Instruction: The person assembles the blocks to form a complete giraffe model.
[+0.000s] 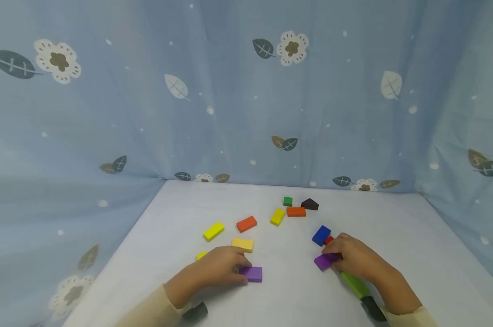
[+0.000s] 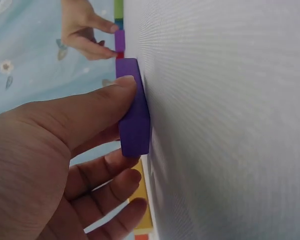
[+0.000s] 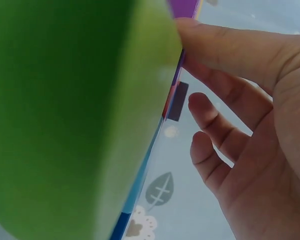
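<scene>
My left hand (image 1: 218,269) pinches a purple block (image 1: 253,274) between thumb and index finger, low over the white table. In the left wrist view this purple block (image 2: 134,112) stands close against the tabletop, with the other fingers spread loosely below it. At the right, my right hand (image 1: 358,258) pinches a second purple block (image 1: 325,261) with thumb and index finger. Beside that hand lie a blue block (image 1: 322,235), a red block (image 1: 329,240) partly hidden by the fingers, and a green block (image 1: 354,284). The green block (image 3: 64,120) fills the left of the right wrist view.
Near my left hand are a pale orange block (image 1: 242,245), a yellow block (image 1: 214,231) and another yellow one (image 1: 201,255), partly covered. Farther back sit orange-red (image 1: 247,224), yellow (image 1: 277,216), orange (image 1: 296,211), green (image 1: 288,201) and black (image 1: 310,204) blocks. A blue patterned curtain (image 1: 230,91) encloses the table.
</scene>
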`<state>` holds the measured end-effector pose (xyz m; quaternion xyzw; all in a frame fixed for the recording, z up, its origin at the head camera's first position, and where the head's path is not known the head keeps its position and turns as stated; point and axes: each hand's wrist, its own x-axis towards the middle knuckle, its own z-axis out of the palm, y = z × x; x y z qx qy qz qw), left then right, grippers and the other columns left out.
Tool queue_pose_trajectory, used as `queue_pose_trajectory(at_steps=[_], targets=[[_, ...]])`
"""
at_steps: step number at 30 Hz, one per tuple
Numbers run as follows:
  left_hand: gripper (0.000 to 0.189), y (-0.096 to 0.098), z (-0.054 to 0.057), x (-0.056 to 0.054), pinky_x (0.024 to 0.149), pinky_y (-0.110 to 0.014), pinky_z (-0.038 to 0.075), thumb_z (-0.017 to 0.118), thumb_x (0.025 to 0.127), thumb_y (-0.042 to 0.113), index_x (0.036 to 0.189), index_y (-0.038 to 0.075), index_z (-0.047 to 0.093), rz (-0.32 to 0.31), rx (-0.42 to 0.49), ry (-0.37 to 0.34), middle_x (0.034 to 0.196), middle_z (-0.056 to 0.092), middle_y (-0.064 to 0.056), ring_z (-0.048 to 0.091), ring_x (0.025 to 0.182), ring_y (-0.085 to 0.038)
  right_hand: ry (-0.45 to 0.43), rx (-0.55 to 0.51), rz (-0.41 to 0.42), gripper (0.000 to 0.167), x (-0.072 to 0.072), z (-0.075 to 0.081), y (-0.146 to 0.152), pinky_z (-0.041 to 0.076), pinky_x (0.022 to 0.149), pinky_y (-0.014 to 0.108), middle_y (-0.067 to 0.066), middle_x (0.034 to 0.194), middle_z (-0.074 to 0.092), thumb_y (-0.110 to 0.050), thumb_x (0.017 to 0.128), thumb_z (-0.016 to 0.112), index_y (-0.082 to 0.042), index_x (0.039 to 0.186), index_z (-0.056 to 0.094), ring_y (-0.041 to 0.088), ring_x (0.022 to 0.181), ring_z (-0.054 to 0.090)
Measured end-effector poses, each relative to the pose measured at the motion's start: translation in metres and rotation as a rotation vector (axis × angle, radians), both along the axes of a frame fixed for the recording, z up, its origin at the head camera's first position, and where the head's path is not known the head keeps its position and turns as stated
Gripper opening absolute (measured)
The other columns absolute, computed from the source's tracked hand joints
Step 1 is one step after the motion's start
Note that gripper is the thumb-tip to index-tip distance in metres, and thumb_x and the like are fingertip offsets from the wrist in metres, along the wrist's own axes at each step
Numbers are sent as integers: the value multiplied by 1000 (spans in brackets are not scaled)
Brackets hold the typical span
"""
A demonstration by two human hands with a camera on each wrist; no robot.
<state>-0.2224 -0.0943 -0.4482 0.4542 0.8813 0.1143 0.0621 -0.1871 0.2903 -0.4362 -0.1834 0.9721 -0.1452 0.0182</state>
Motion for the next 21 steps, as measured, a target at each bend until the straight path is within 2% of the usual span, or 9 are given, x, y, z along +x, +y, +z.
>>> queue_pose_trajectory(at_steps=[5,12,17,21], targets=[[36,0,1,-1,77,-21,47,81,78,40,109,23,74,2,15,15,96,62,19,51,78,2,-4,10,-7,32,-1,1,-3,51,79,32,-16,94,64,-16,71,87,-21,100,78,10,93,53],[35,1,3,1,71,-20,46,81,77,42,106,24,75,-1,-10,29,89,61,18,49,72,2,-75,36,-28,28,-1,1,-8,50,78,31,-19,89,62,-22,70,87,-23,97,78,8,88,50],[35,1,4,3,70,-18,45,79,79,43,108,24,75,-21,-18,54,90,61,18,49,74,4,-116,47,-51,27,0,-1,-13,49,87,39,-16,94,63,-24,70,87,-22,95,78,11,95,54],[36,2,4,4,67,-16,42,79,79,43,110,24,75,-34,-5,57,87,58,19,48,73,4,-102,52,-45,28,-1,0,-17,48,91,44,-11,99,65,-25,71,87,-20,97,78,17,102,56]])
